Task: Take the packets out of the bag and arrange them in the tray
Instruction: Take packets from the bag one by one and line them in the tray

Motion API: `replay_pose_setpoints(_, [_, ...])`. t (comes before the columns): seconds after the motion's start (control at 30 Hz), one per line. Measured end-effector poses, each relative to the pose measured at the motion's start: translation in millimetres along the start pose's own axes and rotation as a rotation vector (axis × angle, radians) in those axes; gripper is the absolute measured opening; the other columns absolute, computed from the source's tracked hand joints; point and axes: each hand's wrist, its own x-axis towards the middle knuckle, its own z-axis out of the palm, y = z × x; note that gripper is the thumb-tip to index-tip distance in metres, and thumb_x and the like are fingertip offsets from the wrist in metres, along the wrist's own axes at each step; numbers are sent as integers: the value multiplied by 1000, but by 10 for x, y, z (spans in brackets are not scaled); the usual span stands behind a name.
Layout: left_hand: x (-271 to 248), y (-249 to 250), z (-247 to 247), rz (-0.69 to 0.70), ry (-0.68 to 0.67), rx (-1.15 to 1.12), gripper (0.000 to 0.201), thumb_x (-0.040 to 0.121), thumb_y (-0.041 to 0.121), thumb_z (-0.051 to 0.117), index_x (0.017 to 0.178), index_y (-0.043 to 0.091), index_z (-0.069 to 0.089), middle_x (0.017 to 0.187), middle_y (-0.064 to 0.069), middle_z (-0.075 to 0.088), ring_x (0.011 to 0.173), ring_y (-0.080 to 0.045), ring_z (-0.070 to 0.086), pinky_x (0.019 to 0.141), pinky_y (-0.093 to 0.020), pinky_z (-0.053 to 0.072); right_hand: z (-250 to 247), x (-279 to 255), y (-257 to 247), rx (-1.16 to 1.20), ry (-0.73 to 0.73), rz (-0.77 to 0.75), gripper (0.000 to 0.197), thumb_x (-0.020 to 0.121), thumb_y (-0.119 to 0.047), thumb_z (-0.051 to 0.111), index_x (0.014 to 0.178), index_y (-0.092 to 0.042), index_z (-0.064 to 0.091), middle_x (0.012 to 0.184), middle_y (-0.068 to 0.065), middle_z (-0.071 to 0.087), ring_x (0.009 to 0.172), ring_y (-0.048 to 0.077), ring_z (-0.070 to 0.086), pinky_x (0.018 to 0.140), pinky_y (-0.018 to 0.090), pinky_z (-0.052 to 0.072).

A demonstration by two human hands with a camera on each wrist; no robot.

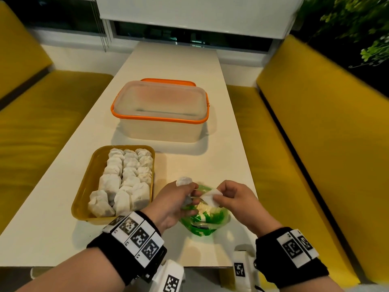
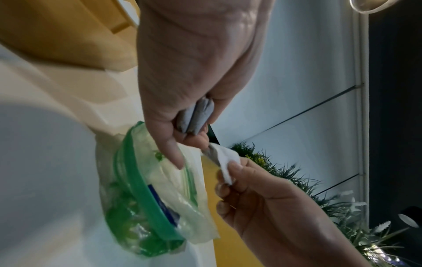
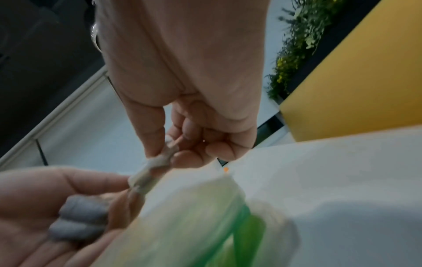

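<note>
Both hands work just above the green bag (image 1: 205, 221) on the table (image 1: 189, 165); the right hand (image 1: 235, 199) pinches a white packet (image 1: 212, 198) drawn from the bag's mouth; the left hand (image 1: 179, 204) is curled round packets already gathered (image 1: 184, 182); the yellow tray (image 1: 84, 186), near on the left, is mostly filled in rows; the next move, I judge, is carrying these over to the bare strip along its left side.

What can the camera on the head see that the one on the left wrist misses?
Only the head view shows the rows of packets in the tray and the orange-rimmed box. Only the left wrist view shows the plants. Both show the left hand holding packets, the right hand pinching one, and the green bag.
</note>
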Motion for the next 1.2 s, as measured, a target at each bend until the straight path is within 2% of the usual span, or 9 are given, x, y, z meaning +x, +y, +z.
replay_pose_setpoints(0.23, [10, -6, 29, -115, -98, -92, 29, 94, 38, 53, 92, 10, 61, 67, -4, 66, 57, -16, 60, 53, -27, 56, -222, -36, -361, -102, -40, -99, 17, 91, -8, 58, 84, -17, 70, 82, -2, 69, 78, 8, 58, 76, 26, 46])
replay_pose_setpoints(0.4, [18, 4, 11, -122, -146, -42, 39, 93, 46, 50, 96, 10, 64, 74, -6, 68, 66, -19, 62, 61, -30, 55, -276, -123, -807, -680, -369, -269, 19, 87, -14, 63, 93, -29, 74, 77, -19, 56, 77, -5, 51, 68, 6, 35])
replay_pose_setpoints(0.5, [-25, 33, 21, -223, -352, -44, 52, 91, 60, 42, 94, 15, 68, 83, -9, 69, 72, -23, 66, 69, -38, 57, -167, -88, -898, -754, -440, -318, 22, 79, -12, 70, 95, -28, 70, 76, -12, 58, 70, 2, 51, 65, 13, 40])
replay_pose_setpoints(0.67, [-33, -1, -18, -301, -584, -205, 83, 77, 81, 30, 109, 10, 59, 94, -19, 61, 85, -34, 63, 80, -50, 54, 50, 107, -770, -678, -274, -351, 28, 75, -5, 67, 73, -24, 46, 69, -1, 54, 65, 26, 56, 59, 37, 47])
replay_pose_setpoints(0.73, [-57, 17, -52, -264, -540, -247, 76, 76, 73, 36, 105, 8, 61, 91, -17, 63, 82, -31, 64, 74, -46, 57, 135, 131, -702, -702, -202, -407, 19, 77, -9, 65, 76, -18, 48, 68, -4, 53, 67, 24, 55, 60, 34, 44])
replay_pose_setpoints(0.83, [-75, 53, -98, -178, -413, -228, 27, 81, 29, 59, 93, 4, 60, 74, -12, 64, 65, -19, 65, 59, -29, 59, 153, 130, -564, -608, -54, -458, 16, 79, -9, 63, 93, -15, 59, 87, -5, 57, 78, 16, 53, 72, 31, 44])
replay_pose_setpoints(0.93, [3, 79, -143, -81, -228, -315, 11, 88, 1, 52, 96, 3, 59, 70, -11, 61, 57, -16, 63, 51, -24, 57, 68, 165, -368, -623, 93, -344, 18, 83, -6, 57, 97, -13, 65, 96, 3, 66, 87, 19, 59, 76, 26, 43])
replay_pose_setpoints(1.07, [60, -9, -113, 31, -31, -150, 13, 92, -1, 49, 97, 5, 60, 83, -14, 64, 72, -23, 64, 66, -33, 56, 232, 144, -121, -920, -238, -158, 30, 84, -12, 56, 111, -16, 65, 110, 7, 68, 101, 25, 61, 84, 26, 45])
replay_pose_setpoints(1.2, [49, -108, -89, 46, 20, 3, 17, 91, 0, 47, 96, 5, 63, 76, -12, 57, 63, -19, 53, 59, -26, 43, 371, 107, 18, -905, -240, -183, 53, 79, -20, 65, 130, -24, 51, 126, 1, 56, 112, 23, 56, 91, 27, 44])
